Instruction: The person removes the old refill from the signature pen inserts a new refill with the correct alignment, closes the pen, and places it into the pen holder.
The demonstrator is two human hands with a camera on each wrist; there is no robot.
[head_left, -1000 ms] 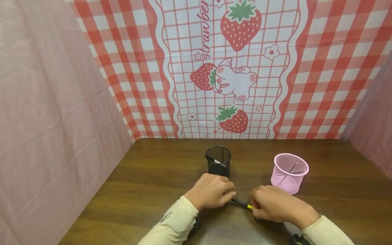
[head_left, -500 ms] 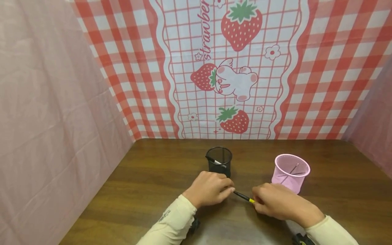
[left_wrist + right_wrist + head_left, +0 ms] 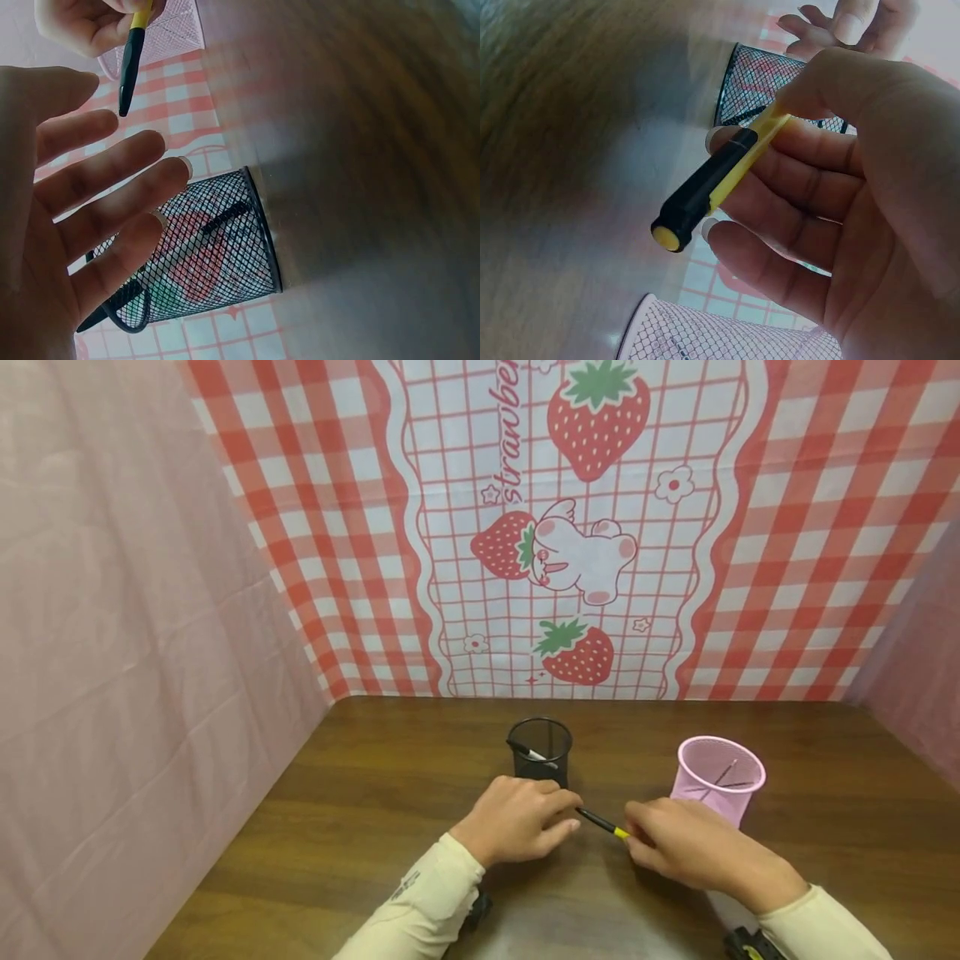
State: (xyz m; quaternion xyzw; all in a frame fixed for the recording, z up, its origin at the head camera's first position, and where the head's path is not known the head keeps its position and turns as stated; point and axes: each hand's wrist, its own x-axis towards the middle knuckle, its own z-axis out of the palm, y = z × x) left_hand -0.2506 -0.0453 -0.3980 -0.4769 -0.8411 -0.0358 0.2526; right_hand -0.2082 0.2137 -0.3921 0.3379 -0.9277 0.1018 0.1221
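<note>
My right hand (image 3: 697, 847) pinches a black and yellow pen (image 3: 600, 821) between thumb and fingers, its black tip pointing toward my left hand. A black clip and a yellow end button show on the pen (image 3: 712, 176) in the right wrist view. My left hand (image 3: 517, 822) holds nothing; its fingers are spread and relaxed, with the pen tip (image 3: 127, 94) just off them in the left wrist view. Behind the left hand stands a black mesh pen cup (image 3: 536, 772) with a black and white marker (image 3: 531, 752) leaning in it.
A pink mesh pen cup (image 3: 727, 806) stands behind my right hand, with thin sticks inside and its lower part hidden. The brown wooden table (image 3: 337, 827) meets a red checked strawberry cloth (image 3: 480, 677) at the back. A pale pink curtain (image 3: 135, 652) hangs on the left.
The right hand has raised the pen and shifted slightly right, away from my body. The pen tip has slid out from by my left fingers, which have loosened a little.
</note>
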